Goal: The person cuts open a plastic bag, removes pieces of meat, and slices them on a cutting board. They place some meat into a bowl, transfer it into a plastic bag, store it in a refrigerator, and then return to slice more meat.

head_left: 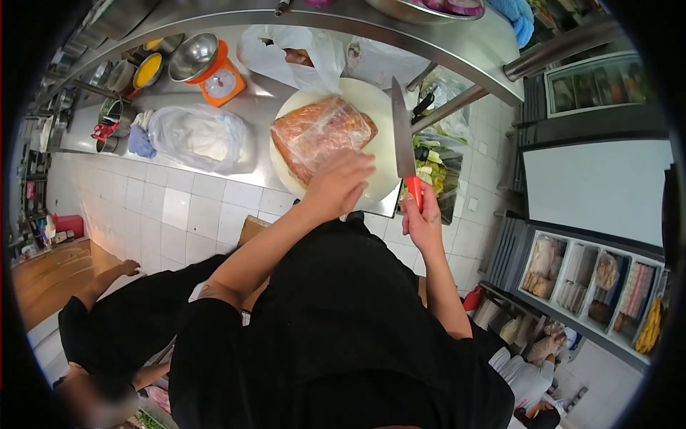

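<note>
A large slab of reddish-orange meat [304, 136], partly covered in clear plastic wrap, lies on a round white cutting board [368, 94] in front of me. My left hand [343, 180] is at the slab's near edge, fingers stretched out and nothing in its grasp. In my right hand [423, 218] is a big kitchen knife [404, 139], gripped by its red handle, with the wide blade pointing up and away along the board's right side.
Left of the board are a plastic-lined container of white contents [204, 138] and an orange scale [223, 84] with a metal bowl [194, 57]. White plastic bags [321, 53] lie behind. A steel shelf [457, 53] overhangs the counter. Vegetable scraps [431, 171] sit to the right. Another person [136, 314] is at lower left.
</note>
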Demonstrator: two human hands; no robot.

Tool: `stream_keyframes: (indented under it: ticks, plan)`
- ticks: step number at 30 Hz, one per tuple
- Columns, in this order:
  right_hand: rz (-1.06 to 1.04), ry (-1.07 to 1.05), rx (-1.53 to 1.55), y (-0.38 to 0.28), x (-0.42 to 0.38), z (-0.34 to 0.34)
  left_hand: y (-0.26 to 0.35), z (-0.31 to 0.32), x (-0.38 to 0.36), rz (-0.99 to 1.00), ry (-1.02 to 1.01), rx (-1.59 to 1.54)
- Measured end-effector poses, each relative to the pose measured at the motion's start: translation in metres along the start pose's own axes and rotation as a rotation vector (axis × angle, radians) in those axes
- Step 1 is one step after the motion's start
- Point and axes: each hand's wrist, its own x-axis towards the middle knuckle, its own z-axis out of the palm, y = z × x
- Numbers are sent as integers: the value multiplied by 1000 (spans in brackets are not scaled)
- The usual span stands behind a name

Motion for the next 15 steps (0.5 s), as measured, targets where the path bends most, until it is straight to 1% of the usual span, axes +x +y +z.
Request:
stream_keyframes:
  ticks: [1,2,3,4,5,6,7,8,9,10,11,13,14,15]
  plan:
    - [18,13,-37,1,-1,0,1,-6,1,-41,167,37]
    - [-70,40,-122,-3,-2,3,2,-9,1,-46,167,41]
    - [-69,32,-123,-7,-2,5,3,-11,-1,-89,170,154]
    - [-170,11,-313,-12,-2,6,5,-12,-4,-135,176,267]
    - [-278,-11,-503,-20,0,6,1,-11,-14,-147,186,271]
    - [-240,-44,-623,-45,-3,13,-6,-10,-30,-51,135,198]
    - [-246,-56,-626,-52,-2,19,-14,-13,-45,45,81,125]
    - [-315,-97,-705,-57,1,25,-18,-20,-55,35,88,130]
    - [-384,-138,-783,-62,3,31,-22,-27,-65,-2,137,78]
    - [-384,-164,-808,-68,5,38,-27,-34,-74,-37,186,27]
    - [-387,-176,-807,-71,6,44,-30,-42,-83,-48,190,32]
    - [-403,-192,-860,-76,8,52,-37,-55,-99,-250,297,97]
    - [-396,-209,-887,-79,9,55,-41,-60,-105,-260,303,100]
    - [-399,-220,-889,-81,10,56,-46,-64,-111,-326,358,127]
